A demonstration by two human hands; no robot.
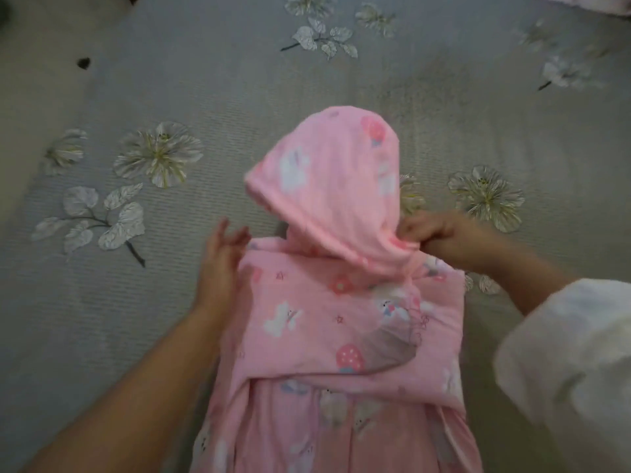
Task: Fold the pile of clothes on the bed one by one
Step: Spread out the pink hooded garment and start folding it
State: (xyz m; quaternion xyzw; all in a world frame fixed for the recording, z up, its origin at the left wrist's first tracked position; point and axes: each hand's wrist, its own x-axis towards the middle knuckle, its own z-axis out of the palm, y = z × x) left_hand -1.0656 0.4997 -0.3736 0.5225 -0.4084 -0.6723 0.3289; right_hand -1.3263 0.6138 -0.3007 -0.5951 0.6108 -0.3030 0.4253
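A pink hooded garment (327, 322) is laid lengthwise on the bed (170, 97), hood at the far end. The hood's base is pinched by the right hand (440, 238); the left hand (222, 257), fingers spread, rests at the left shoulder edge.

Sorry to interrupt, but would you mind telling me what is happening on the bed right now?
A person is folding a pink hooded garment on a grey floral bedspread. The right hand pinches the fabric at the base of the hood, which stands lifted and looks mid-fold. The left hand, fingers relaxed, rests at the garment's left shoulder edge. The sides already look folded inward.
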